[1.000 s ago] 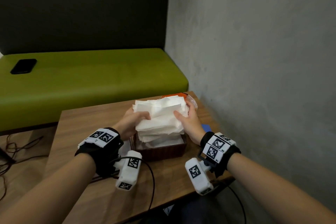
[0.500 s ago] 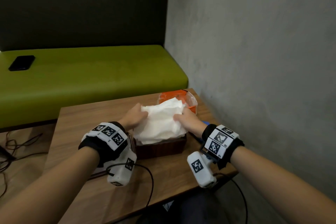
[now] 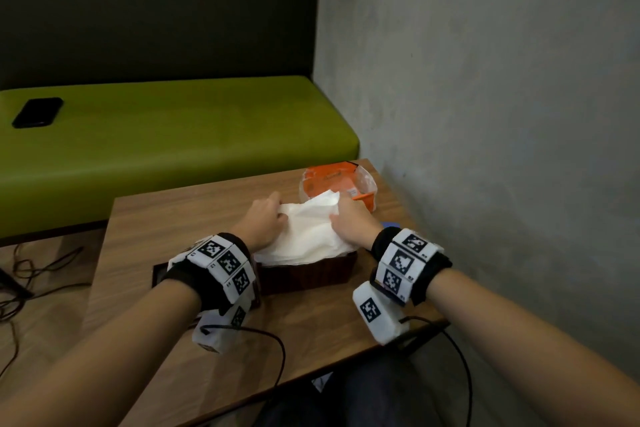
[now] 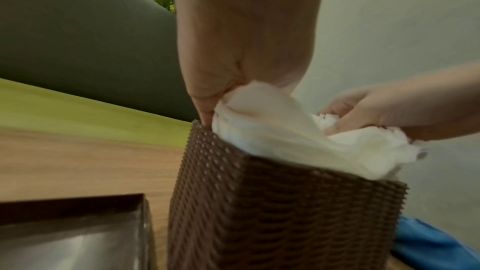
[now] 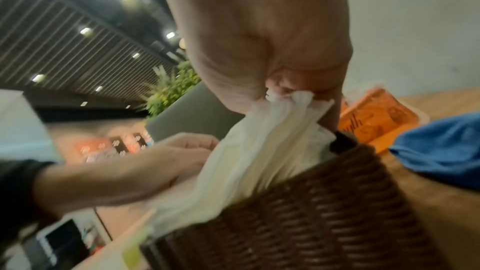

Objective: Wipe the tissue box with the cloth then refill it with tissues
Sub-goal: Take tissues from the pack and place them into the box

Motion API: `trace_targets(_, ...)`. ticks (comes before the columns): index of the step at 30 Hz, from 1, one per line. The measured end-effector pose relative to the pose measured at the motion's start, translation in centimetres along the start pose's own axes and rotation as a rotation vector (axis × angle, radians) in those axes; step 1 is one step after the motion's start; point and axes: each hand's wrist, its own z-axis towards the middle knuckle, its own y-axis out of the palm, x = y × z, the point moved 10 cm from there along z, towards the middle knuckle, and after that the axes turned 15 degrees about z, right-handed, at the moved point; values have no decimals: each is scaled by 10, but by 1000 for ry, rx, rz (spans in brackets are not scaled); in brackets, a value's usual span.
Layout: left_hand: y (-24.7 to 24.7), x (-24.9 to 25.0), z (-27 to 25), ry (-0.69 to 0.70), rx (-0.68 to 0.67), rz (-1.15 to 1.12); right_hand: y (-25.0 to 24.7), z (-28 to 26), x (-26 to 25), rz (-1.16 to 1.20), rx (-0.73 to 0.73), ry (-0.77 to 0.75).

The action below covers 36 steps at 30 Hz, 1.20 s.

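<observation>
— While both hands are busy at the box, what lies around them on the bench (image 3: 145,218)?

— Beyond the woven brown tissue box (image 3: 308,274) sits an orange tissue packet (image 3: 332,180) in clear wrap, near the far corner by the wall. A blue cloth (image 5: 441,147) lies just beside the box on its right. To the left of the box is a dark flat lid (image 4: 70,233). A black phone (image 3: 38,112) rests well apart on the green seat.

— And what blocks the view?

— The wrist bands cover part of the box's near left corner.

— How do the hands stand?

— The left hand (image 3: 265,222) has its fingers curled over the left edge of the white tissues (image 3: 304,236), pinching them at the box rim. The right hand (image 3: 349,225) pinches the bunched right edge between thumb and fingers. The tissues sit in the box, mounded above its rim.
</observation>
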Motion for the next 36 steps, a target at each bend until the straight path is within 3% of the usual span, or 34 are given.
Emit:
trace_targets(6, 8, 6, 0, 97, 56, 200, -7, -7, -16, -381, 189, -153)
trace_targets(12, 12, 13, -5, 176, 120, 508, -1, -6, -9, -593, 215, -179)
trace_targets(14, -2, 19, -11, 232, 232, 459, -9, -10, -15, -563, 280, -247)
trace_targets(16, -14, 27, -22, 334, 308, 387, -16, -20, -35, -412, 308, -462)
trace_targets(18, -3, 34, -30, 422, 169, 314, -8, -29, -44, -259, 143, -653)
trace_targets(20, 21, 31, -33, 387, -73, 314, 17, -33, -36, -308, -86, -684)
trace_targets(21, 28, 29, -32, 363, -127, 321, 27, -34, -29, -354, -159, -655)
trace_targets(26, 44, 28, -25, 340, -171, 375, 49, -30, -11, -535, -256, -578)
trace_targets(30, 47, 26, -22, 307, -205, 357, 52, -21, -4, -473, -374, -440)
trace_targets(31, 44, 26, -21, 295, -209, 311, 46, -19, -9, -392, -353, -456)
trace_targets(33, 32, 25, -19, 263, -161, 187, 17, -18, -25, -243, -172, -574)
trace_targets(35, 23, 24, -18, 263, -91, 186, -9, -15, -30, -317, 3, -650)
trace_targets(36, 25, 24, -18, 266, -101, 241, -13, -12, -25, -432, 13, -635)
